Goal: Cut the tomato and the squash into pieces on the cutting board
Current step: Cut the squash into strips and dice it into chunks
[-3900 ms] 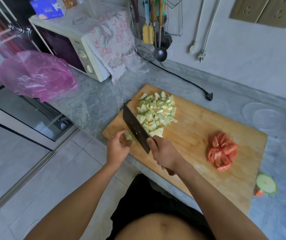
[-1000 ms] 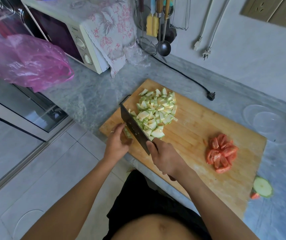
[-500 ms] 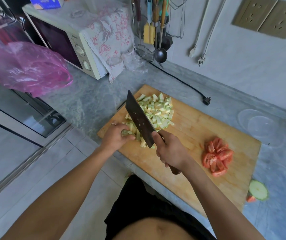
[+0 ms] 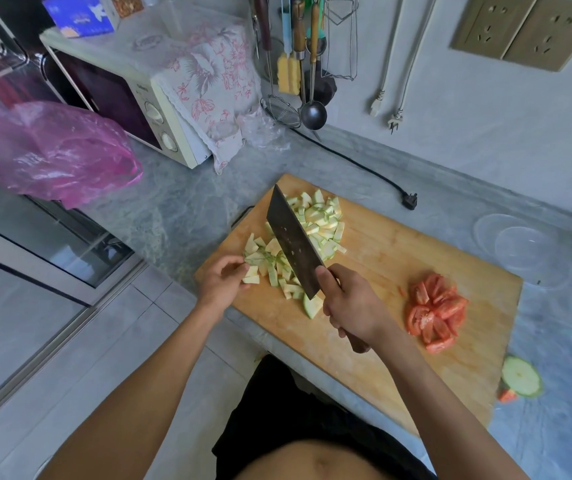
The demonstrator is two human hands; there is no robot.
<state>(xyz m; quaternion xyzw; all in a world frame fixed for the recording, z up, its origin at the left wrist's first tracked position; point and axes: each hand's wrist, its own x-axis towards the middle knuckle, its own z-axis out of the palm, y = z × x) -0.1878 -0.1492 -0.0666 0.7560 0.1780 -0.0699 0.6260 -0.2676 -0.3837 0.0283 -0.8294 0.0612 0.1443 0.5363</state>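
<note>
Left hand (image 4: 220, 284) pinches squash pieces (image 4: 270, 268); your right hand (image 4: 354, 306) grips the cleaver (image 4: 293, 244).
Blade runs diagonally, loose pieces on its left, nearer your left hand.

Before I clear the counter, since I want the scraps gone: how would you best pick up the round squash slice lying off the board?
The squash slice lies flat on the counter, just off the cutting board's near right corner. Come from above and pinch across its thin green rim with fingertips, probably lifting its open right edge first, since the flat face offers no grip. A small red tomato scrap touches its near-left edge.
</note>
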